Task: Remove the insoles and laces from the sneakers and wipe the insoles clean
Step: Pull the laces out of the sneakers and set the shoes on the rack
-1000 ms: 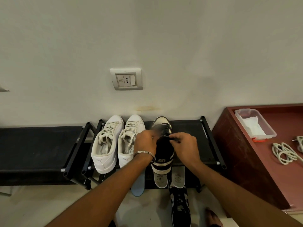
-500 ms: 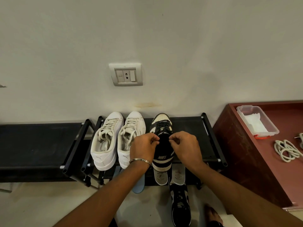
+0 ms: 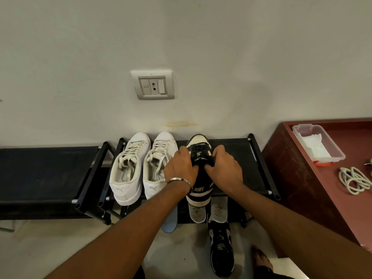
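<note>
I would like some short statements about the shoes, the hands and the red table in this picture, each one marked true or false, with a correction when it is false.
1. Both hands work on the black and white sneaker on the rack. True: the left hand and the right hand grip it at the laces.
2. The white sneakers have no laces. False: both are laced.
3. A coil of white laces lies on the red table. True.
4. The second black sneaker stands on the rack. False: it is on the floor.
5. The plastic box holds a shoe. False: it holds something white, like tissue.
</note>
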The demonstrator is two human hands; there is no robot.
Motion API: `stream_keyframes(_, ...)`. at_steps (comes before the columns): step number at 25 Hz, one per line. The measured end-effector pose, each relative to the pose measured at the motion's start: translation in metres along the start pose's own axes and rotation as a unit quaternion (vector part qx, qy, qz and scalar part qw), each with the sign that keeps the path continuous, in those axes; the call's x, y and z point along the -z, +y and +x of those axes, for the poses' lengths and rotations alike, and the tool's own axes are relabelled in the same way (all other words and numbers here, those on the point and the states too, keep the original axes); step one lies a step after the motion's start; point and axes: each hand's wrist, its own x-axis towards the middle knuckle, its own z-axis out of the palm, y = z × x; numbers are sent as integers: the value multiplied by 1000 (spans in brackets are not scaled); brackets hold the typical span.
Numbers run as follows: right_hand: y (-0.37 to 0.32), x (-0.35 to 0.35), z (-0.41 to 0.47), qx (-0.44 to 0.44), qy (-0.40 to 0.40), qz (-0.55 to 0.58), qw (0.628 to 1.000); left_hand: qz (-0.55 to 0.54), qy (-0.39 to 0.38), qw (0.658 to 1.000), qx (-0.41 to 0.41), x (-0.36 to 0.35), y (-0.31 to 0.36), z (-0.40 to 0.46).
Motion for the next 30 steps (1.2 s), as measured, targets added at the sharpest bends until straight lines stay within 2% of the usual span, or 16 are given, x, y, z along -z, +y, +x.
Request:
stream_keyframes(2,3,-3,0,-14,-6,41,999,-36,-25,999,13,-5,-4,1)
stream_keyframes(4,9,-4,-6,-32,-18,125,992,-118,-49,991,38,-6,-12,-1)
stream_keyframes(7,19,-2,-21,-63,-68,213,973,-215,-57,974,49,-5,-28,-13)
stream_keyframes(11,19,-3,-17,-107,-117,191,969,-245,-38,967,53,-8,-36,-37)
stream_keyframes(15,-1,-13,2,-137,-136,57,980,-228,-24,971,66,-9,-29,-39)
stream_keyframes(16,-3,-16,2,-140,-133,58,979,-229,-24,971,68,-8,-29,-39)
stream_keyframes(18,-1,-15,-6,-145,-128,143,971,-233,-26,970,61,-5,-30,-43)
stream_keyframes(21,6,-5,-36,-127,-135,291,939,-272,-49,961,23,-1,-30,-60)
stream_keyframes(24,6,1,-64,-133,-178,420,880,-313,-87,946,-16,-8,-31,-76)
stream_keyframes(26,7,-2,-64,-144,-188,445,864,-296,-74,952,-19,-16,-31,-78)
stream_keyframes(30,7,-10,-57,-148,-175,439,869,-314,-28,949,3,-12,-27,-76)
